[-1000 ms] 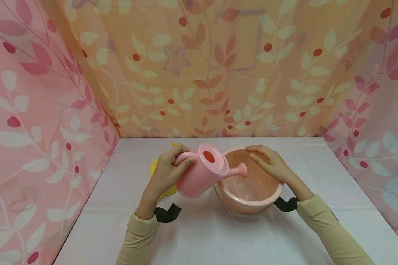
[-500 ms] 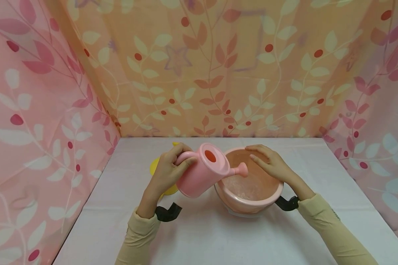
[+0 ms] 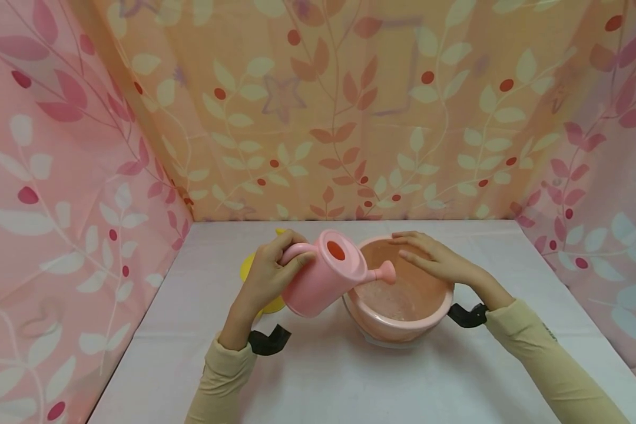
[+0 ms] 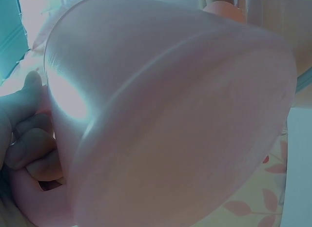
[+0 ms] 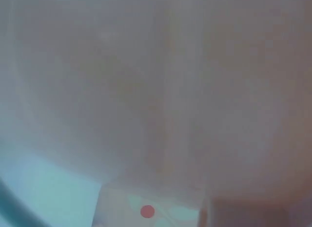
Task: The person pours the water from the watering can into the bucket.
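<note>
My left hand [image 3: 275,268] grips the handle of a pink watering can [image 3: 320,285], fingers curled round it in the left wrist view. The can is held tilted to the right, its orange-red top opening showing. Its spout head overlaps the inside of a deep pink bowl-shaped pot [image 3: 397,323] with a thick rim. Faint glints show on the pot's floor. With fairly straight fingers, my right hand [image 3: 437,256] rests on the pot's right rear rim. The right wrist view is filled mostly by the blurred pale pot wall [image 5: 146,90].
Behind my left hand lies a flat yellow thing [image 3: 248,268], mostly hidden. A white cloth covers the table [image 3: 318,383]. Leaf-patterned curtains [image 3: 297,135] stand at the back and both sides. Black wrist mounts [image 3: 269,340] stick out below the hands.
The watering can and left hand hold nearly still. The right wrist and forearm have shifted slightly outward to the right, with the fingers still at the pot's rim.
</note>
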{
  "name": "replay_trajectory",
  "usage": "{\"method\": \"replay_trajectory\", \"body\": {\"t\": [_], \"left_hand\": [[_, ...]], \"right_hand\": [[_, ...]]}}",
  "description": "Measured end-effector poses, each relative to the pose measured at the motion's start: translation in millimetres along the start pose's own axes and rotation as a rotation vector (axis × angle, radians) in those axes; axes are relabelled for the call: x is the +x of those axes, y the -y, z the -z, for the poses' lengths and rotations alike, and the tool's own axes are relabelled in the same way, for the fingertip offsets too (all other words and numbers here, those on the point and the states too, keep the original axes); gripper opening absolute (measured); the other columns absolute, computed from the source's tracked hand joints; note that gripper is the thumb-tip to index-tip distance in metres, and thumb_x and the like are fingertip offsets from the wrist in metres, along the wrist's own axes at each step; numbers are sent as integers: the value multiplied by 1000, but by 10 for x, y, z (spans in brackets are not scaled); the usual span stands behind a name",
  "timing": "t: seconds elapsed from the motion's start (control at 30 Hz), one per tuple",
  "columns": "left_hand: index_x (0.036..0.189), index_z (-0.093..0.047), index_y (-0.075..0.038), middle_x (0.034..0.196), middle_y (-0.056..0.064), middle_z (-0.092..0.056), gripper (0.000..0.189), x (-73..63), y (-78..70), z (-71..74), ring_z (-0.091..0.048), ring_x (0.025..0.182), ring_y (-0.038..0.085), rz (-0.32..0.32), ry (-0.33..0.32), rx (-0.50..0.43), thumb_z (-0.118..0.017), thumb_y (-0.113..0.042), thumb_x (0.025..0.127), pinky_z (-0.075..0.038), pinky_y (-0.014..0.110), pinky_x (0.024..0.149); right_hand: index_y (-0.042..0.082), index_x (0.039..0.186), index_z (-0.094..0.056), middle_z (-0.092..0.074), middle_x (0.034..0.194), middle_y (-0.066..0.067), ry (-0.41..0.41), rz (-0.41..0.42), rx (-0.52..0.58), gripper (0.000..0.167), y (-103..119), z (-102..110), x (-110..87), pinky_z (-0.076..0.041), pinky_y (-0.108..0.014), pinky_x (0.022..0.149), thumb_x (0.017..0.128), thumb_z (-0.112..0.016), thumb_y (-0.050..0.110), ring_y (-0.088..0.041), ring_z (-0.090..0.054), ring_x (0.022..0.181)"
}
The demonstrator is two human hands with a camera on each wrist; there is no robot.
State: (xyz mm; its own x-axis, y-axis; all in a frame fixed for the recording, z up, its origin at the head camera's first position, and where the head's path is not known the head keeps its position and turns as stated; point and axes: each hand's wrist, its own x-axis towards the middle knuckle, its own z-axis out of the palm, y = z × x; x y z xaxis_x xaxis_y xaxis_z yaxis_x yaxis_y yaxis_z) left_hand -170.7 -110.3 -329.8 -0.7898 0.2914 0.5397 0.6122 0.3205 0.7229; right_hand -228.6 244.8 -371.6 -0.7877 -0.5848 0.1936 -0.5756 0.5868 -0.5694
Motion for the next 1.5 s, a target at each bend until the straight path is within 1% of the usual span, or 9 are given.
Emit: {"method": "replay_trajectory", "body": {"t": [0.17,0.37,0.53,0.7,0.83,1.0,1.13,1.37,1.5], "left_hand": [[91,-59,-17,81,-5,-60,14,-4,11,-9,-56,74,11,4,-2,-9,-69,-21,82,-50,27,66],[91,-59,-17,82,-5,-60,14,-7,17,-28,-56,74,12,15,3,-24,-69,-20,83,-50,28,67],[90,-58,-17,81,-5,-60,14,-13,18,-34,-56,73,12,9,11,-23,-69,-20,83,-50,27,66],[91,-58,-17,80,-5,-60,14,-12,13,-27,-56,73,11,6,7,-17,-69,-21,83,-50,27,66],[91,-59,-18,81,-6,-61,14,-3,14,-17,-56,73,10,4,0,-13,-69,-22,83,-50,27,66],[91,-59,-17,81,-5,-61,14,0,20,-17,-57,74,10,7,0,-23,-69,-22,83,-51,28,67],[91,-59,-16,82,-4,-61,14,-6,29,-14,-56,74,11,10,-5,-24,-69,-20,83,-51,28,67],[92,-59,-15,83,-4,-61,14,-8,39,0,-56,75,11,21,-14,-19,-69,-20,83,-51,28,68],[92,-59,-14,83,-2,-61,15,-7,45,2,-56,75,12,17,-13,-19,-69,-20,83,-51,28,68]], "right_hand": [[11,129,-53,-47,135,-11,-58,-21,-19,35,-4,-47,62,-29,-58,102,95,-52,22,-33,-37,128],[11,122,-58,-56,123,-8,-242,-15,0,27,-61,-111,135,-43,-53,92,96,-52,16,-29,-50,118],[13,116,-62,-61,116,-3,-342,0,0,23,-78,-156,162,-49,-38,84,96,-51,15,-19,-56,108],[13,114,-64,-64,113,-2,-382,-41,31,22,-37,-158,160,-41,-22,87,95,-52,12,-7,-53,106],[8,113,-64,-64,112,-7,-366,-67,105,22,100,-110,149,-39,-17,84,95,-51,8,-4,-52,103],[1,114,-61,-62,113,-14,-260,-88,171,23,314,-37,129,-42,-11,81,95,-50,8,-18,-56,102],[2,115,-60,-61,115,-13,-207,-113,210,23,300,-38,135,-42,-10,83,95,-51,10,-26,-55,105],[15,117,-61,-61,117,-4,-163,-117,183,24,-14,-131,180,-43,-18,83,95,-53,16,-18,-53,105],[17,116,-62,-62,115,-2,-162,-111,152,23,-30,-146,192,-44,-22,80,95,-53,17,-16,-53,98]]}}
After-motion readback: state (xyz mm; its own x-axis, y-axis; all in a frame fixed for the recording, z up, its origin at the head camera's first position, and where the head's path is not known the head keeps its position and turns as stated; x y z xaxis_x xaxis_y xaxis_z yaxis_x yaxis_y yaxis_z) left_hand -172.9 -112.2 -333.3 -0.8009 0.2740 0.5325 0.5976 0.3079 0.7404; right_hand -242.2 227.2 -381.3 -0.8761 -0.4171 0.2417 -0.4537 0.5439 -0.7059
